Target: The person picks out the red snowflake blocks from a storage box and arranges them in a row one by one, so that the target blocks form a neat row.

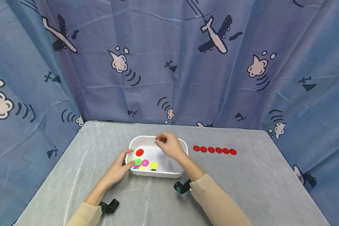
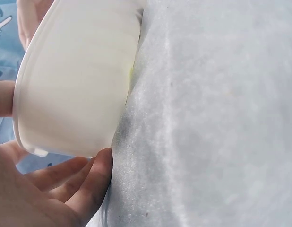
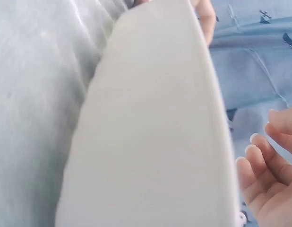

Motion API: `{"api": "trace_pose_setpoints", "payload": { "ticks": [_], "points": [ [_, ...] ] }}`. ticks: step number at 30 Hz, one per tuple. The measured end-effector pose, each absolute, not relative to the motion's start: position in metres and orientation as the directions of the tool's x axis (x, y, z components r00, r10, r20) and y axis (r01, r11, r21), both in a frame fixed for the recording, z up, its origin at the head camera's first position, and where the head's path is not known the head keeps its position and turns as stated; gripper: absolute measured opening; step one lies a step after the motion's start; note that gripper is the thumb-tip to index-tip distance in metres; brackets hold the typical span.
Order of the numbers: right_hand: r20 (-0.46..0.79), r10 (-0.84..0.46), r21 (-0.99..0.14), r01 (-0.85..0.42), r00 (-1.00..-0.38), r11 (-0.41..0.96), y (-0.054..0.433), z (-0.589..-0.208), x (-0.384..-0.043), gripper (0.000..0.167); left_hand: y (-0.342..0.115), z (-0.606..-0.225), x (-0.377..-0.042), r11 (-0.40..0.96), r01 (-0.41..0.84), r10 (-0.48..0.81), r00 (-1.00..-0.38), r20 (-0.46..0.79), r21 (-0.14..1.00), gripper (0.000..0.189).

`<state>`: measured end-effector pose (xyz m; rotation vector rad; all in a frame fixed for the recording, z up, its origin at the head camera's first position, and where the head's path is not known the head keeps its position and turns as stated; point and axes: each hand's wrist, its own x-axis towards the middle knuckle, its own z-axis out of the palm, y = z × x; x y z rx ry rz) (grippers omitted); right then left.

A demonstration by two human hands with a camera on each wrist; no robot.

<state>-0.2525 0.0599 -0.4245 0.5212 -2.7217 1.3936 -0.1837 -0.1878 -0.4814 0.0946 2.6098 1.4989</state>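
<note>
My left hand (image 1: pixel 119 171) grips the left end of a white plastic tray (image 1: pixel 169 173), its thumb over the rim and fingers against the outer wall. In the left wrist view, those fingers (image 2: pixel 91 187) press against the tray's side. Inside lie notched, flower-shaped plastic discs: a red disc (image 1: pixel 139 152), a green disc (image 1: pixel 137 161), a pink disc (image 1: pixel 145 163) and a yellow disc (image 1: pixel 153 165), with others partly hidden at the near left. Over the tray's far side hovers my right hand (image 1: pixel 170 146), fingers loosely bent; nothing shows between its fingertips (image 3: pixel 254 137).
A straight row of several red discs (image 1: pixel 215 150) lies on the grey cloth-covered table (image 1: pixel 243 179), right of the tray. A blue curtain (image 1: pixel 158 62) with printed planes hangs behind and at both sides. Each wrist carries a black camera mount (image 1: pixel 110 206).
</note>
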Motion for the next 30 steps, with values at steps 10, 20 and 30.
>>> {"api": "trace_pose_setpoints", "payload": {
  "ticks": [10, 20, 30],
  "points": [
    [0.112, -0.298, -0.796, -0.265, -0.948, 0.545, 0.027, -0.441, -0.262, 0.011, -0.188, -0.482, -0.185, 0.493, -0.006, 0.116, -0.991, -0.072, 0.87, 0.052],
    [0.075, -0.352, -0.794, -0.269, -0.933, 0.545, 0.002, -0.459, -0.269, 0.01, -0.192, -0.482, -0.187, 0.483, 0.021, 0.124, -0.991, -0.044, 0.875, 0.051],
    [0.006, -0.387, -0.711, -0.276, -0.922, 0.647, -0.008, -0.469, -0.272, 0.014, -0.189, -0.482, -0.185, 0.482, 0.04, 0.129, -0.991, -0.026, 0.875, 0.051]
  ]
}}
